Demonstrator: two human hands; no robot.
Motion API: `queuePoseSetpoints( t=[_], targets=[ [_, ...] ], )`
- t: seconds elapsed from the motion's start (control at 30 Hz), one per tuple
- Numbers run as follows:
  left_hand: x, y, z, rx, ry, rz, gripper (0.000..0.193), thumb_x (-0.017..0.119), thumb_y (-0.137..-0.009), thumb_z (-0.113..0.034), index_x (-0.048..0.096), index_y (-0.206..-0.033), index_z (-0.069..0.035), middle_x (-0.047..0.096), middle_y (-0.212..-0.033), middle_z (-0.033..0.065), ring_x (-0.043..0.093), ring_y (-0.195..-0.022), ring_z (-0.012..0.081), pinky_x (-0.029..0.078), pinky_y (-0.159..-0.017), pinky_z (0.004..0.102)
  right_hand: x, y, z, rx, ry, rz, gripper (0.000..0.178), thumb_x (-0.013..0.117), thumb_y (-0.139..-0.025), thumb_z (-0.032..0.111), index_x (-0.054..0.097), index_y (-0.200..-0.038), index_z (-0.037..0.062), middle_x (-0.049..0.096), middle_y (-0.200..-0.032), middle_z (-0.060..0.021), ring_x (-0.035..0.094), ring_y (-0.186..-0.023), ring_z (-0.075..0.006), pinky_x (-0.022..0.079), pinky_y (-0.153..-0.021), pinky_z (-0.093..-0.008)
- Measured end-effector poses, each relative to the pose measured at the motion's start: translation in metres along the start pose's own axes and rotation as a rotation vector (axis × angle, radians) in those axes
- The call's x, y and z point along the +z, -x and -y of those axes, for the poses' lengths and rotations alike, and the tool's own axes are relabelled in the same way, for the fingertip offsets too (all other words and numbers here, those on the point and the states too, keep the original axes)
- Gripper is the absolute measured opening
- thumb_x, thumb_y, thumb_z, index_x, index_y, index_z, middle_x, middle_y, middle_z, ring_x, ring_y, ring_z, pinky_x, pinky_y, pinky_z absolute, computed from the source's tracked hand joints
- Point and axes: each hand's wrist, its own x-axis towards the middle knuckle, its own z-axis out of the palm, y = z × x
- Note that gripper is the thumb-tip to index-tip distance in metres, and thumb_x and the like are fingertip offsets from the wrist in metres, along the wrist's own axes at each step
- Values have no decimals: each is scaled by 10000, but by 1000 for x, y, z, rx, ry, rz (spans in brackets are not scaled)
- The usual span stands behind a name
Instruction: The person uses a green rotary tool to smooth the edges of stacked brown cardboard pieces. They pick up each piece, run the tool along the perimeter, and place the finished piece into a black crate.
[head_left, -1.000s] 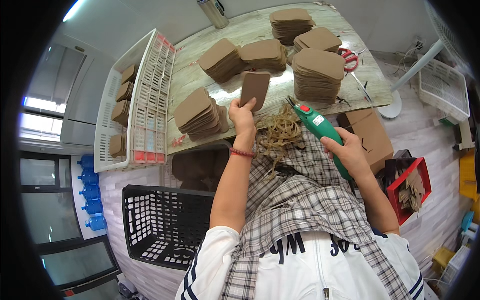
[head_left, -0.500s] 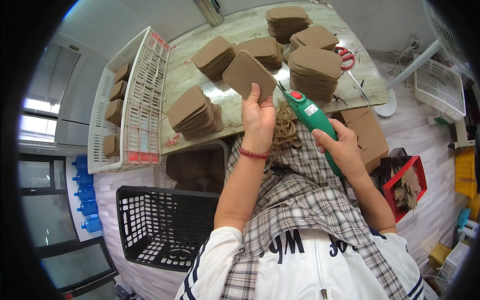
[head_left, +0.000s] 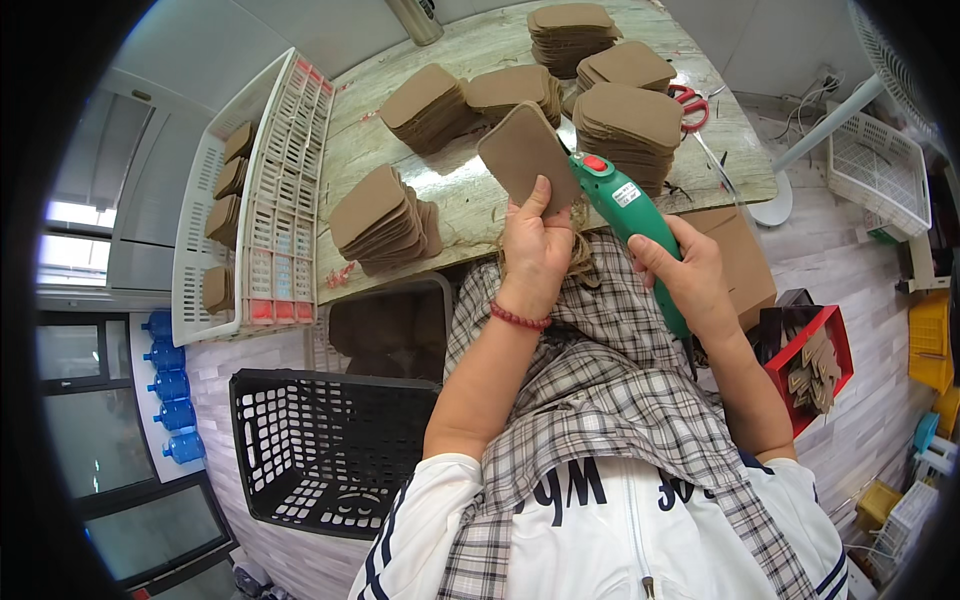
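The left hand (head_left: 537, 250) pinches a flat, brown, round-cornered piece (head_left: 520, 150), near edge partly covered, while the right hand (head_left: 690, 275) grips a green tool (head_left: 630, 215), tip indistinct.

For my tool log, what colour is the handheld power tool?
The power tool is mostly green, with a red button (head view).

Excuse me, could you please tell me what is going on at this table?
A person's left hand holds up a flat brown piece with rounded corners, while the right hand grips a green handheld tool. The tool's front end is at the piece's right edge; whether they touch is hard to tell. Stacks of similar pieces stand on the table.
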Motion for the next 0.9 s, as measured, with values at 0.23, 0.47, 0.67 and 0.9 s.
queuePoseSetpoints(
  t=[0.23, 0.47, 0.67, 0.9],
  targets=[
    [-10, 11, 6, -35, -104, 98, 336, 572, -894, 7, 483, -1215, -37, 575, -1194, 92, 562, -1106, 230, 469, -982, 392, -4, -7, 9, -18, 10, -12, 267, 683, -849, 238, 626, -934, -9, 580, -685, -4, 508, -562, -53, 421, -525, -208],
    [-27, 17, -12, -88, -305, 115, 302, 585, -876, 29, 509, -1162, -27, 611, -1134, 99, 613, -1016, 208, 530, -878, 354, -19, -6, 14, 41, 10, 43, 252, 671, -856, 227, 625, -943, -5, 584, -693, -10, 516, -584, -56, 426, -547, -212],
    [-31, 12, -54, -97, -641, 194, 269, 598, -851, 52, 592, -1113, -9, 664, -1028, 71, 652, -895, 159, 561, -775, 301, -42, 4, 16, 132, 75, 136, 316, 661, -859, 231, 609, -1059, -8, 604, -725, -21, 538, -603, -58, 436, -546, -201],
    [-35, 6, -80, -206, -781, 281, 327, 588, -833, 83, 591, -1152, 11, 666, -1026, 75, 643, -890, 135, 547, -761, 280, -48, 12, 14, 132, 97, 185, 265, 692, -835, 216, 624, -943, -16, 585, -702, -6, 531, -605, -61, 431, -556, -211]
  ],
)
